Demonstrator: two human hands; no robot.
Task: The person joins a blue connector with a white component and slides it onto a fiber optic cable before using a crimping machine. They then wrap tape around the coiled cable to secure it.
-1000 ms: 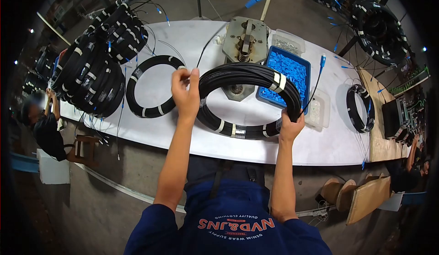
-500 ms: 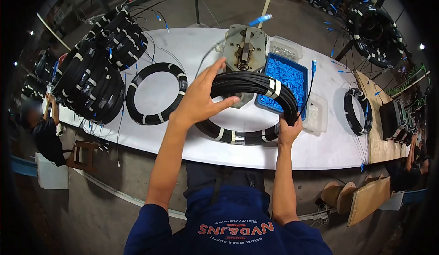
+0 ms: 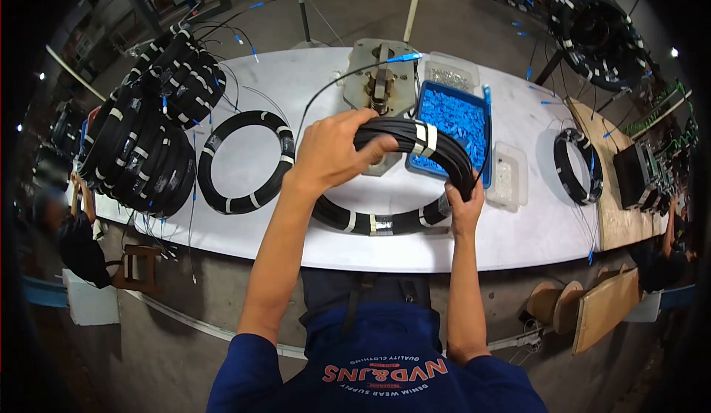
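Observation:
Between my hands is a black cable coil [image 3: 442, 146] bound with pale tape bands, its far side raised. My left hand [image 3: 329, 152] is closed round the upper left of the coil, thumb across the front and fingers mostly hidden behind. On the right side, my right hand [image 3: 465, 204] grips the bundle. The coil's near side hangs lower, over the white table [image 3: 311, 249]. A cable end with a blue connector [image 3: 404, 57] arches up behind my left hand. Another blue connector [image 3: 486, 93] stands up to the right, beyond the coil.
Behind the coil stands a metal fixture [image 3: 379, 72], beside a blue tray [image 3: 419, 169] of small blue parts and clear plastic boxes [image 3: 511, 200]. Single coils lie left [image 3: 222, 204] and right [image 3: 561, 176]. Stacked coils [image 3: 137, 154] fill the left end. Other people work at both sides.
My left hand has moved right along the coil, and its spread fingers and thumb have closed onto it. The blue connector behind it has swung lower and left. My view has shifted slightly.

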